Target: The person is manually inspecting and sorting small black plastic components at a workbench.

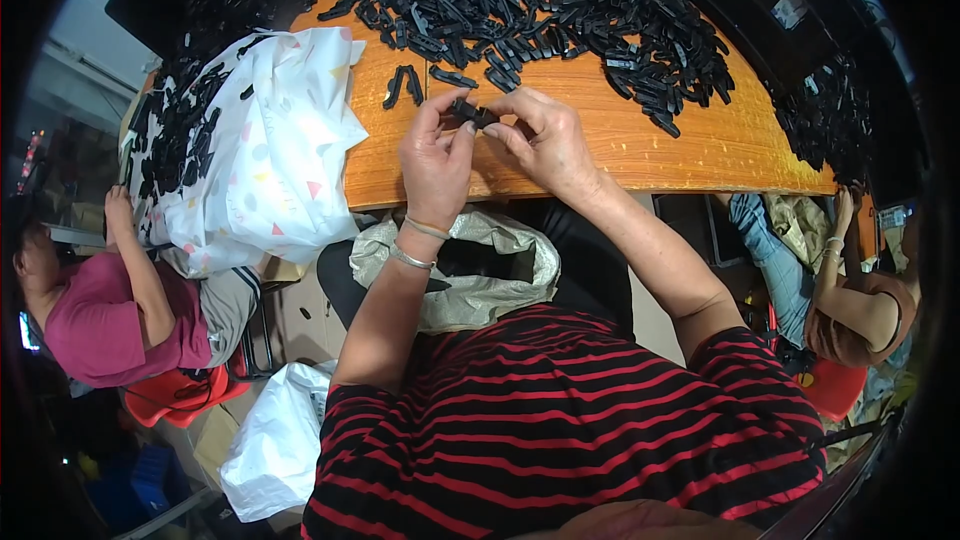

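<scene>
Near the person's lap sits an open grey bag. Just past it, over the near edge of the wooden table, the left hand and the right hand pinch one small black plastic piece between their fingertips. Farther off lies a big pile of black pieces. On the left lies a white spotted bag.

Bare wooden table right of hands; black parts pile blocks beyond.
</scene>
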`<state>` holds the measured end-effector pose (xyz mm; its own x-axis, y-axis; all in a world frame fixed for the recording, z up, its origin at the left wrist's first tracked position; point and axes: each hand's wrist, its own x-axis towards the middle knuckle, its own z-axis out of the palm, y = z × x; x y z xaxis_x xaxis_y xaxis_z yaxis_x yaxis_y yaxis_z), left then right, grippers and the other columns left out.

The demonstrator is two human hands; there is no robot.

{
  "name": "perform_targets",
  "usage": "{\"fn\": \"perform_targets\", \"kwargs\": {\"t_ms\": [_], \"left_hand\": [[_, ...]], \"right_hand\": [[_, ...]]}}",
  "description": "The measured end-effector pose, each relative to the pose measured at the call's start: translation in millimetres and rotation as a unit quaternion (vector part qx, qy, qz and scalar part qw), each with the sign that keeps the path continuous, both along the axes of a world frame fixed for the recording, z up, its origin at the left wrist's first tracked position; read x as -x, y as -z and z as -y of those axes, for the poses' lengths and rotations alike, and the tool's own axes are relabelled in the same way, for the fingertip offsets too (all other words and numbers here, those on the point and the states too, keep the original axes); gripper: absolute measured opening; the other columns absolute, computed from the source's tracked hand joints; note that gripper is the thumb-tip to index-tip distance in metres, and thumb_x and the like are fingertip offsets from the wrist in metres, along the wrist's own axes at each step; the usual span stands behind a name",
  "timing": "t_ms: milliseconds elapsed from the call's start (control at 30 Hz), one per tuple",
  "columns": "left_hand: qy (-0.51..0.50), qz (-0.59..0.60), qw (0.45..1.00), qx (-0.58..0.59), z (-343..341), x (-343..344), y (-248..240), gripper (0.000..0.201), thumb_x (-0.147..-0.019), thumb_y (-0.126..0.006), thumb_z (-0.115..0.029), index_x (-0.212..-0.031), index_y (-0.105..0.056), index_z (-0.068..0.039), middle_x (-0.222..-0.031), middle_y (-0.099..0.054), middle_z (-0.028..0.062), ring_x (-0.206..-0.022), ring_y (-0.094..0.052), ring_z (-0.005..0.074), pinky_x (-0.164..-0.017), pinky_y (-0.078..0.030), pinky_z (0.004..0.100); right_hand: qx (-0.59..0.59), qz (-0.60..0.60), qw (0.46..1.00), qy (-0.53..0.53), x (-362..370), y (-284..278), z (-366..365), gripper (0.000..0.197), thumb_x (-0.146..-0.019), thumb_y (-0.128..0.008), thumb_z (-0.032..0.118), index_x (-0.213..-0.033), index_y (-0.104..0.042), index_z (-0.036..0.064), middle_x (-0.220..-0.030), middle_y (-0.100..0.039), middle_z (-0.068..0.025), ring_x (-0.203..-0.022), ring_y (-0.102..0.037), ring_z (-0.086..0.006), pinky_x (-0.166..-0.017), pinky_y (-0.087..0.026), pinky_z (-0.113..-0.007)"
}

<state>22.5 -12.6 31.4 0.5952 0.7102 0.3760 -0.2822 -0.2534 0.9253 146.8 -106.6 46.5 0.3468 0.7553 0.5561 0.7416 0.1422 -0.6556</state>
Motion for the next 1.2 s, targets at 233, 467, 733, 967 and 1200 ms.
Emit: {"fn": "perform_targets", "kwargs": {"t_ms": [233,467,733,967,1200], "left_hand": [[0.013,0.020,1.000,0.007,7,-1,-4,0.034,-0.086,-0.059,0.006,-0.119,-0.055,0.001,-0.109,-0.062,0.0093,-0.099,-0.062,0.0148,-0.080,-0.053,0.0251],[-0.067,-0.025,0.985,-0.158,10,2,-6,0.032,-0.083,-0.069,-0.004,-0.114,-0.059,-0.001,-0.102,-0.065,0.0093,-0.094,-0.065,0.0172,-0.077,-0.052,0.0282],[-0.027,-0.026,0.993,-0.108,11,13,-12,0.027,-0.086,-0.066,-0.002,-0.112,-0.058,0.002,-0.099,-0.065,0.0058,-0.090,-0.062,0.0108,-0.081,-0.050,0.0229],[0.004,-0.060,0.998,0.019,13,16,-17,0.028,-0.088,-0.064,-0.002,-0.115,-0.057,0.002,-0.099,-0.064,0.0054,-0.090,-0.060,0.0084,-0.082,-0.049,0.0209],[0.096,0.036,0.988,0.114,4,23,-6,0.034,-0.089,-0.062,0.000,-0.122,-0.053,0.004,-0.105,-0.063,0.0064,-0.095,-0.061,0.0098,-0.085,-0.048,0.0213]], "right_hand": [[-0.001,0.043,0.999,0.016,1,-1,2,0.020,-0.077,-0.072,0.000,-0.095,-0.064,-0.0005,-0.086,-0.063,-0.0115,-0.068,-0.065,-0.0210,-0.057,-0.051,-0.030],[-0.034,0.033,0.999,0.023,12,-4,3,0.035,-0.077,-0.071,0.000,-0.109,-0.058,0.0013,-0.090,-0.064,-0.0106,-0.070,-0.065,-0.0199,-0.060,-0.053,-0.031],[0.026,-0.057,0.998,-0.030,17,11,3,0.035,-0.083,-0.067,0.006,-0.113,-0.049,0.0000,-0.092,-0.066,-0.0164,-0.080,-0.067,-0.0297,-0.066,-0.053,-0.036],[0.031,-0.073,0.997,-0.021,19,23,1,0.032,-0.088,-0.064,0.009,-0.114,-0.049,0.0006,-0.091,-0.065,-0.0151,-0.074,-0.066,-0.0265,-0.063,-0.051,-0.034],[0.058,-0.023,0.998,-0.015,21,8,8,0.035,-0.086,-0.066,0.011,-0.116,-0.050,0.0019,-0.092,-0.064,-0.0150,-0.076,-0.066,-0.0289,-0.062,-0.052,-0.036]]}}
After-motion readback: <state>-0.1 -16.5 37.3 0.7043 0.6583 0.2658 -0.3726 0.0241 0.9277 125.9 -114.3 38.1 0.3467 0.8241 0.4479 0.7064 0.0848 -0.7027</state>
